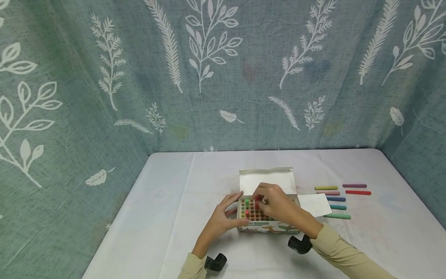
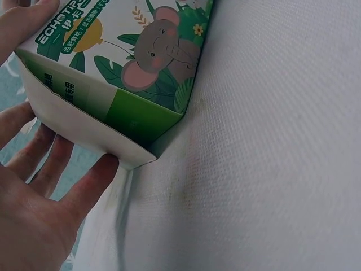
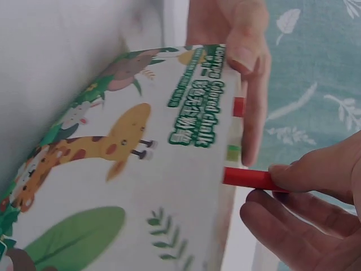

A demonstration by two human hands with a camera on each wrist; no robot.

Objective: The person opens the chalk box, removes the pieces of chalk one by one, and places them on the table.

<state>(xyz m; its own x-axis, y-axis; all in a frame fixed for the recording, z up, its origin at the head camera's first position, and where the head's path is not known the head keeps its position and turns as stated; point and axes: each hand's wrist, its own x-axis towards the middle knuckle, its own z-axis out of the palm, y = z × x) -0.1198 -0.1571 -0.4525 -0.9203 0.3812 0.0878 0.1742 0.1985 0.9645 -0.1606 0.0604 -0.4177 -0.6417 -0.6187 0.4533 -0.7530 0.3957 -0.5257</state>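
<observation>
An open cardboard box of colored chalk, printed with animals, stands on the white table with its holed insert facing up. My left hand holds the box's left end, thumb at the front corner and fingers along the side; in the left wrist view those fingers touch a side flap. Between thumb and fingertips, my right hand pinches a red chalk stick, its lower end hidden behind the box's front. A green chalk and a pinkish-red chalk stand in holes on the left.
Right of the box lie several loose sticks, among them a yellow chalk, a purple chalk and a teal chalk. The right flap sticks out toward them. The raised lid leans back; a patterned curtain hangs behind.
</observation>
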